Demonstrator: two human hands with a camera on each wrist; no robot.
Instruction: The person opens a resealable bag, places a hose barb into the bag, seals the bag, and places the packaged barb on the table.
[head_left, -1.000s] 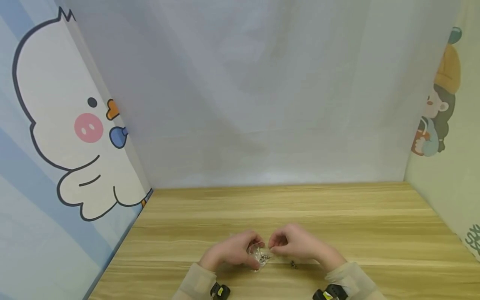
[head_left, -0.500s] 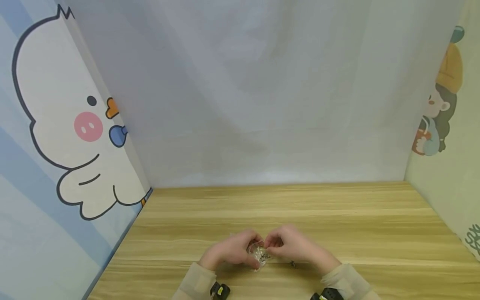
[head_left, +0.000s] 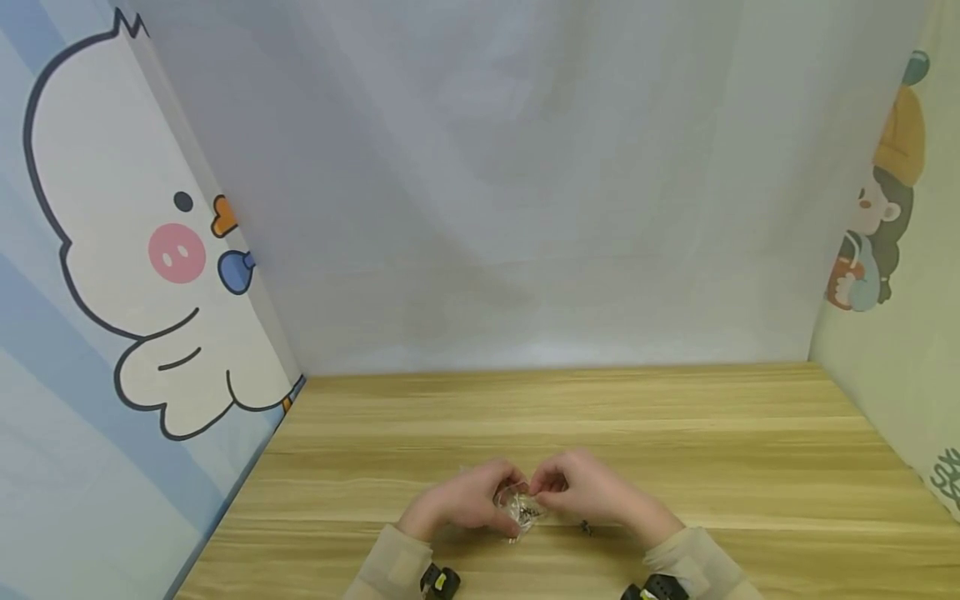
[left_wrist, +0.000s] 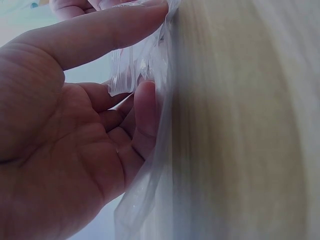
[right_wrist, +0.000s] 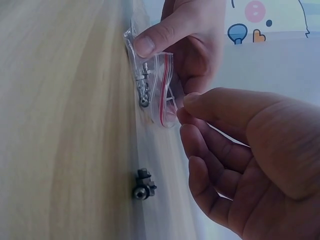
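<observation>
A clear zip-lock bag [right_wrist: 167, 117] with a red line along its mouth stands over the table, small metal parts [right_wrist: 144, 92] inside it. My left hand [head_left: 471, 498] grips the bag from the left, thumb pressed on its near side and fingers curled behind. From the other side my right hand [head_left: 581, 487] pinches the edge of the bag's mouth between thumb and index finger, its other fingers loosely bent. A small cluster of metal fittings [right_wrist: 144, 185] lies on the table below the right hand; the head view shows those fittings [head_left: 587, 527] near that wrist.
The wood-grain table [head_left: 675, 433] stretches out behind and beside both hands. A grey-white curtain [head_left: 525, 208] closes off the back, with printed cartoon panels [head_left: 150, 233] at the left and right. Each wrist wears a black camera strap [head_left: 441, 581].
My right hand has moved slightly left, bringing its fingertips onto the edge of the bag's mouth. The left hand and the fittings on the table stay where they were.
</observation>
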